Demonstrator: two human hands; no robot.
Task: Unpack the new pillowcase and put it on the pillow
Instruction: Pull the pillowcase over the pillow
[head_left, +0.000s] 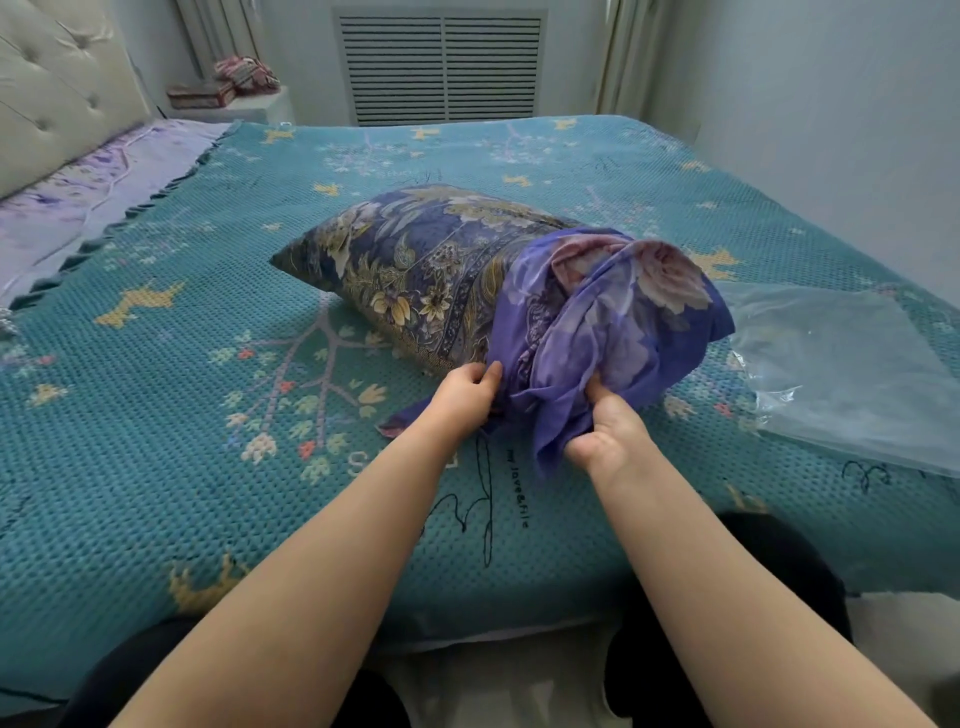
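A pillow (410, 260) in dark blue fabric with yellow flowers lies across the middle of the bed. A purple pillowcase (613, 317) with pink roses is bunched over the pillow's right end. My left hand (465, 397) pinches the pillowcase's edge at the pillow's near side. My right hand (610, 428) grips a fold of the purple cloth lower right. Most of the pillow is uncovered.
A clear plastic bag (852, 374) lies flat on the bed to the right. The teal knitted bedspread (182, 405) covers the bed. A padded headboard (57, 88) stands at far left, a wall at right. Folded cloth sits on a ledge (228, 85) behind.
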